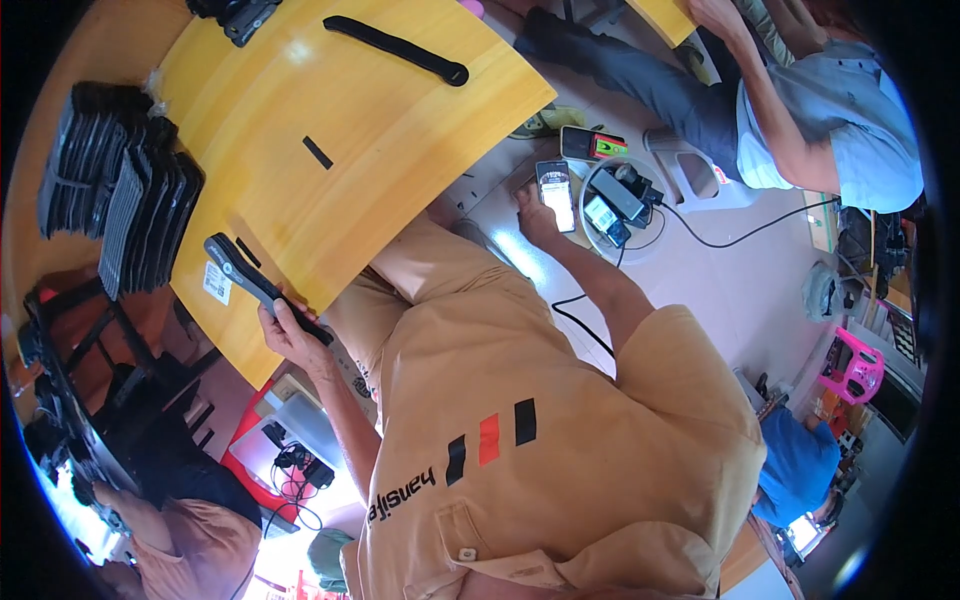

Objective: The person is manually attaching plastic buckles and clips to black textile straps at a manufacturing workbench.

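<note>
My left hand (290, 335) is closed around the near end of a long black bar (245, 275) with a rounded grey end, held over the front left edge of the yellow table (400, 160). A white printed label (216, 284) and a thin black strip (248, 252) are beside the bar. My right hand (538, 218) reaches low to the right, fingers apparently stretched out, beside a lit phone (556, 195). Whether it touches the phone I cannot tell. A similar long black bar (396, 50) lies at the table's far side, and a short black strip (318, 152) near its middle.
Stacked black flat pieces (110, 190) stand on the left. A round clear container (618, 205) holds dark devices and cables, near a white jug (685, 165). Co-workers sit at far right (830, 130), lower right (800, 465) and lower left (205, 540). A pink plastic chair (853, 367) stands far right.
</note>
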Available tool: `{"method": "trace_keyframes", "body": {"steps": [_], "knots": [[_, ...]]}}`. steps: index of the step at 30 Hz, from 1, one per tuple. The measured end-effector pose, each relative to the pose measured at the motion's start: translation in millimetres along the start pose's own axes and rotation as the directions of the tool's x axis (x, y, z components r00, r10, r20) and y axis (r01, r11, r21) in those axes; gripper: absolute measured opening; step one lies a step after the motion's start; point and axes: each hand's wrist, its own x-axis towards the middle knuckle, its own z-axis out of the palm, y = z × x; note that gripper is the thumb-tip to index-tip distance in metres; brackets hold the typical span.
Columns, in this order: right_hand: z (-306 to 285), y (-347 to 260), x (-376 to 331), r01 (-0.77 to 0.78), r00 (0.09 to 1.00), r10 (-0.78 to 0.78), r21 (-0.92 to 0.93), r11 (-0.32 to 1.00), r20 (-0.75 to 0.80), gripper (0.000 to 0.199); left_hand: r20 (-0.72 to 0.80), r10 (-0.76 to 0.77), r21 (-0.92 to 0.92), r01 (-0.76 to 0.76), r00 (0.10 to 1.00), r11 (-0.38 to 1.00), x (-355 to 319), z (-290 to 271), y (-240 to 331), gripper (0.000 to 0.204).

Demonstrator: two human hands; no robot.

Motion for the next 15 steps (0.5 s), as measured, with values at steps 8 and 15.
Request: {"method": "trace_keyframes", "body": {"steps": [8,15], "knots": [[-38,-63,-13,0.434,0.715,-0.291,-0.078,0.898,0.636,0.031,0.018,0.0,-0.033,0.001,1.0,0.999,3,-3,-5,0.023],[-191,-127,-35,0.661,0.575,-0.481,-0.028,0.75,0.661,0.022,0.189,-0.19,-0.036,0.201,0.963,0.979,8,-26,17,0.025]]}}
